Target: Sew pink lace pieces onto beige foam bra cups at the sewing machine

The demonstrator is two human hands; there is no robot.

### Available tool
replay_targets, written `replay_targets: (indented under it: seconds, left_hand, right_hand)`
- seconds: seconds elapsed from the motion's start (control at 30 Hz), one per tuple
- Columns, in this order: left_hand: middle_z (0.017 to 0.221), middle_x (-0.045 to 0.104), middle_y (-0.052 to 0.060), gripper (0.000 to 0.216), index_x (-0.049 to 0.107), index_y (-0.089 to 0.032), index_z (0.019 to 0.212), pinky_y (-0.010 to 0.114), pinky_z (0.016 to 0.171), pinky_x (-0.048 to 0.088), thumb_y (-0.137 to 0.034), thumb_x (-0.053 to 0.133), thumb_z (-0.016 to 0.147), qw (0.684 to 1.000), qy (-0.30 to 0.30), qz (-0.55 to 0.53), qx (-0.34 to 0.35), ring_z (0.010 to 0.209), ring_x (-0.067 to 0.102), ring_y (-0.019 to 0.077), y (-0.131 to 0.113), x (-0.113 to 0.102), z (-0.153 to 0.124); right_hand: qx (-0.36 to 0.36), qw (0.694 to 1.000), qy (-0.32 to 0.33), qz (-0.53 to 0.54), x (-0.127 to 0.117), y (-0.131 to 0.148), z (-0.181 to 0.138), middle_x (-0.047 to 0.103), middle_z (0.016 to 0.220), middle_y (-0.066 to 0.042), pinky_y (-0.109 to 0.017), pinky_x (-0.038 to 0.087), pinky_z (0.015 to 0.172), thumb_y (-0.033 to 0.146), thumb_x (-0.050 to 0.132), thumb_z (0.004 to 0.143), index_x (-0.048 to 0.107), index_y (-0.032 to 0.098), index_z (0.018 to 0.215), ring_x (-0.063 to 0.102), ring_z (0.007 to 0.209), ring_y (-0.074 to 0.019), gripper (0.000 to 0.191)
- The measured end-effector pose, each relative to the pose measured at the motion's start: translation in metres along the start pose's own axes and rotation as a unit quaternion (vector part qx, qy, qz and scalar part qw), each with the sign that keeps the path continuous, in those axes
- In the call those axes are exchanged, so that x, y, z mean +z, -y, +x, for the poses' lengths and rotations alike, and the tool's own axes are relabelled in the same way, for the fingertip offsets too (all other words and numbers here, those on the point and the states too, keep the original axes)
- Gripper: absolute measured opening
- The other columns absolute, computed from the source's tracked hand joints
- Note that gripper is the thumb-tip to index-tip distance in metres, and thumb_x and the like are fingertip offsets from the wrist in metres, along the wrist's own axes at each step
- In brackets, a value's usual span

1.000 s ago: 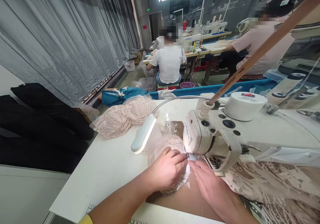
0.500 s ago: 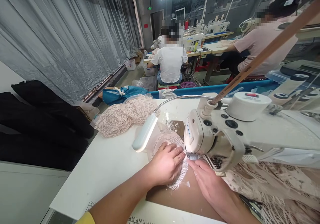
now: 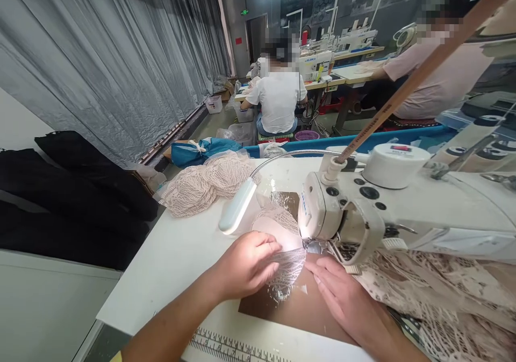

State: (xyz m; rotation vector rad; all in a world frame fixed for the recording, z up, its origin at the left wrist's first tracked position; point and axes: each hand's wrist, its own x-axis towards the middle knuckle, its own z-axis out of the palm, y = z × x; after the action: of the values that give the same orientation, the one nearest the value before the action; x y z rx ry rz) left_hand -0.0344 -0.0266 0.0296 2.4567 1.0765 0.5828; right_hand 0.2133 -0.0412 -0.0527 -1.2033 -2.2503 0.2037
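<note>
Lace piece (image 3: 288,270): partly covered by the left hand (image 3: 250,257). Needle: too small to be made out beneath the sewing machine (image 3: 435,198), which is cut off by the right edge. Dark metal object (image 3: 409,324) — half hidden by the right forearm (image 3: 382,332), not identifiable. Yellow sleeve (image 3: 116,357), ruler scale (image 3: 226,346): cropped by the lower edge. Brown rod (image 3: 419,82): cut off at the top; lettering too small to be read. Two co-workers' heads (image 3: 278,52) — blurred by pixel blocks.

A sewing workshop: a bulky white sewing machine (image 3: 318,208) stands on a smooth white worktop (image 3: 161,281) with rounded beige lace bundles (image 3: 193,190), and a white-shirted co-worker (image 3: 279,104) sits near another white JUKI machine (image 3: 316,65).
</note>
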Motion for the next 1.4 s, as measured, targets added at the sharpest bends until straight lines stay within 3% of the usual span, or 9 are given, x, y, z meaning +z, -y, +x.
replay_targets:
  seconds: [0.13,0.27,0.37,0.57,0.83,1.03,1.2,1.3,1.4]
  left_hand:
    - [0.088,0.061,0.007,0.02,0.062,-0.019,0.104,0.026,0.071,0.048,-0.024,0.046,0.093,0.998,0.05,0.025,-0.004,0.08,0.058,0.0172,-0.01,0.007,-0.011]
    - [0.083,0.059,0.008,0.022,0.061,-0.015,0.084,0.028,0.068,0.047,-0.021,0.042,0.093,0.997,0.038,0.054,-0.045,0.078,0.057,0.0183,-0.001,0.032,-0.009]
    - [0.079,0.058,0.005,0.024,0.058,-0.015,0.077,0.024,0.067,0.046,-0.023,0.043,0.094,0.996,0.031,-0.03,-0.082,0.074,0.056,0.0147,0.013,0.041,-0.007]
    - [0.087,0.061,0.007,0.037,0.057,-0.012,0.081,0.023,0.062,0.048,-0.042,0.041,0.096,0.933,0.068,-0.319,-0.151,0.069,0.058,0.0123,0.034,0.033,-0.01]
    - [0.105,0.067,0.006,0.022,0.063,-0.019,0.108,0.029,0.088,0.045,-0.021,0.05,0.09,0.959,0.184,-0.21,-0.051,0.097,0.06,0.0186,0.013,0.009,-0.012]
    - [0.097,0.062,0.003,0.021,0.061,-0.019,0.104,0.023,0.072,0.044,-0.019,0.056,0.083,0.979,0.073,-0.143,-0.13,0.083,0.056,0.0151,-0.003,-0.004,-0.029]
    - [0.068,0.054,-0.002,0.017,0.06,-0.018,0.082,0.023,0.056,0.033,-0.032,0.052,0.087,0.946,-0.024,-0.083,-0.312,0.061,0.047,0.0126,0.009,0.002,-0.039]
    - [0.059,0.047,-0.004,0.02,0.057,-0.016,0.071,0.022,0.053,0.028,-0.034,0.062,0.079,0.906,-0.061,-0.203,-0.365,0.055,0.041,0.0106,0.023,0.016,-0.034]
    - [0.062,0.047,-0.003,0.023,0.05,-0.015,0.063,0.021,0.056,0.034,-0.031,0.063,0.074,0.869,-0.087,-0.336,-0.353,0.058,0.043,0.0095,0.025,0.028,-0.027]
  right_hand:
    - [-0.058,0.994,0.066,0.066,0.001,0.002,0.002,0.062,0.087,-0.007,-0.03,0.05,0.068,0.012,0.034,0.092,0.062,0.019,0.114,0.06,0.076,-0.0173,0.037]
    - [-0.076,0.99,0.095,0.075,0.001,0.003,0.002,0.057,0.085,-0.007,-0.028,0.047,0.062,0.008,0.034,0.091,0.06,0.016,0.115,0.056,0.074,-0.0166,0.036]
    - [-0.081,0.99,0.09,0.075,0.001,0.003,0.002,0.054,0.082,-0.005,-0.027,0.045,0.061,0.008,0.033,0.092,0.059,0.017,0.116,0.054,0.071,-0.0154,0.037]
    - [-0.082,0.99,0.083,0.08,0.0,0.004,0.003,0.051,0.079,-0.004,-0.027,0.044,0.061,0.007,0.032,0.091,0.061,0.016,0.11,0.052,0.069,-0.0154,0.036]
    - [-0.075,0.99,0.093,0.069,0.0,0.005,0.001,0.051,0.081,-0.005,-0.028,0.042,0.058,0.007,0.033,0.091,0.059,0.015,0.114,0.052,0.07,-0.0171,0.036]
    - [-0.077,0.99,0.105,0.051,-0.006,0.006,0.004,0.054,0.081,-0.004,-0.028,0.041,0.057,0.005,0.035,0.088,0.059,0.017,0.116,0.051,0.066,-0.0153,0.038]
    - [-0.086,0.989,0.115,0.041,-0.006,0.011,0.005,0.054,0.079,-0.005,-0.029,0.04,0.059,0.002,0.038,0.083,0.06,0.017,0.111,0.049,0.069,-0.0176,0.039]
    - [-0.09,0.987,0.126,0.038,-0.002,0.013,0.004,0.053,0.08,-0.005,-0.03,0.038,0.061,0.0,0.038,0.082,0.06,0.017,0.109,0.047,0.072,-0.019,0.039]
    - [-0.088,0.988,0.121,0.04,0.0,0.013,0.003,0.052,0.079,-0.005,-0.031,0.036,0.061,0.001,0.037,0.082,0.061,0.017,0.102,0.045,0.071,-0.0192,0.035]
